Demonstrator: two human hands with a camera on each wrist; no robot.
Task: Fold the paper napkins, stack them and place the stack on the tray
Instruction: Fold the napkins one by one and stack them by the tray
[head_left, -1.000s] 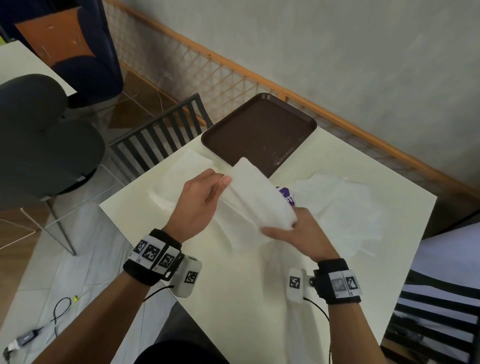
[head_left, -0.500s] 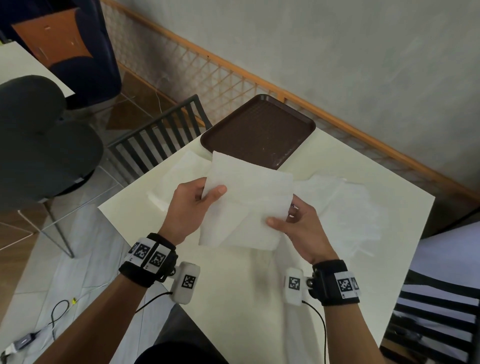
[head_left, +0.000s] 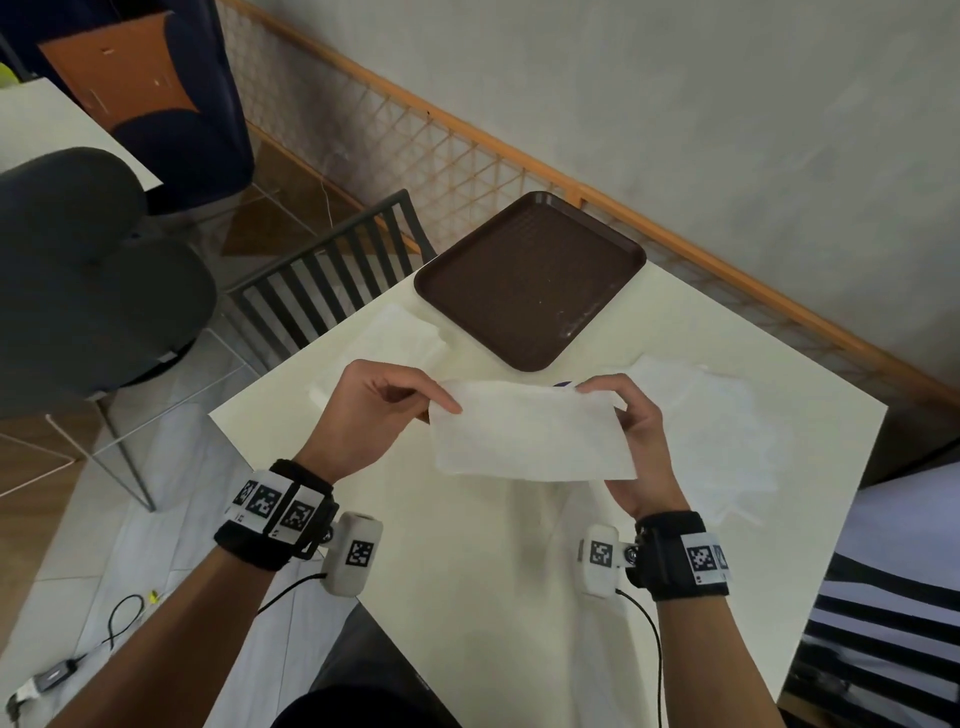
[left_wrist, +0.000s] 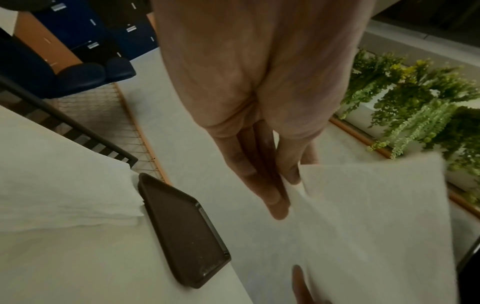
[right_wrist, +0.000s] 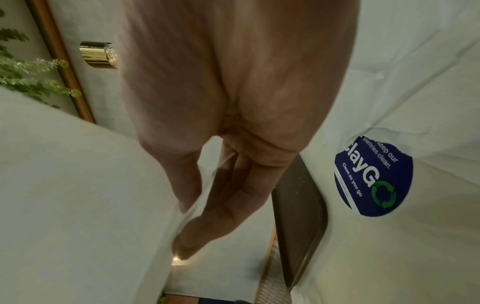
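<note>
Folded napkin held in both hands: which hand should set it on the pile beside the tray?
Probably the left hand: the pile lies on the table just beyond it. The right hand pinches the napkin's far end, farther from that pile.

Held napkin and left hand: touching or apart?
Touching. In the head view the left hand pinches the held napkin at its upper left corner; the left wrist view shows the fingertips against the paper's edge.

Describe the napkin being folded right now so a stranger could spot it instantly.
Start at the brown tray on the pale table. Nearer the person, the left hand and right hand pinch one white napkin by its top corners. It alone hangs in the air.
</note>
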